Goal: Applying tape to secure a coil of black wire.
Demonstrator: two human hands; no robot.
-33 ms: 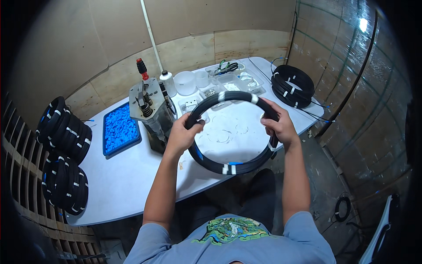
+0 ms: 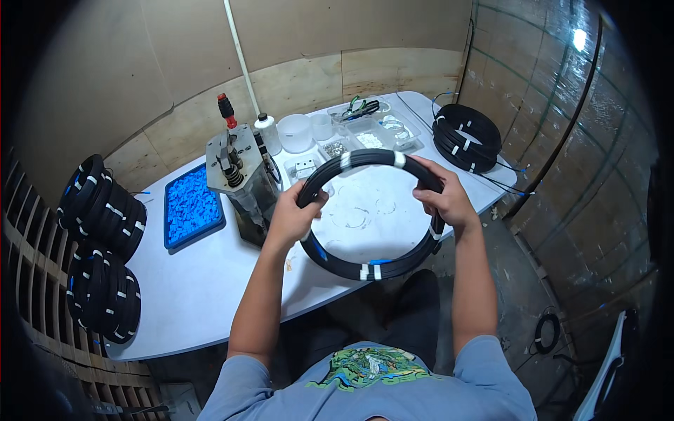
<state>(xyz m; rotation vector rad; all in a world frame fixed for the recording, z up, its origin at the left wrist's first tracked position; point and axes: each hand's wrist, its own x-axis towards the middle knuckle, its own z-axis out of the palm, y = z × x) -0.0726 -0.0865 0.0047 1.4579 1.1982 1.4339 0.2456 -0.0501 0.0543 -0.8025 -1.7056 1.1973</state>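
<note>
A coil of black cable (image 2: 414, 265), bound with white tape bands, is held up over the table's front part. On its left side my left hand (image 2: 295, 214) is closed round the ring. The opposite side is gripped by my right hand (image 2: 447, 198), thumb toward the inside. Blue parts show on the lower stretch of the coil, one near the bottom bands and one at the lower left. Through the ring the white table top (image 2: 354, 210) can be seen, with faint round marks.
Left of the coil stands a metal hand press (image 2: 242, 175) with a red-black handle, beside a tray (image 2: 175, 244) of small blue pieces. More cable coils lie at the left (image 2: 105, 295) and far right (image 2: 467, 140). Behind are a bottle (image 2: 267, 133), tubs (image 2: 296, 133) and pliers (image 2: 361, 109).
The coil has turned slightly counter-clockwise in my hands: its top tape bands sit a little further left, the bottom ones a little further right. Both hands keep hold.
</note>
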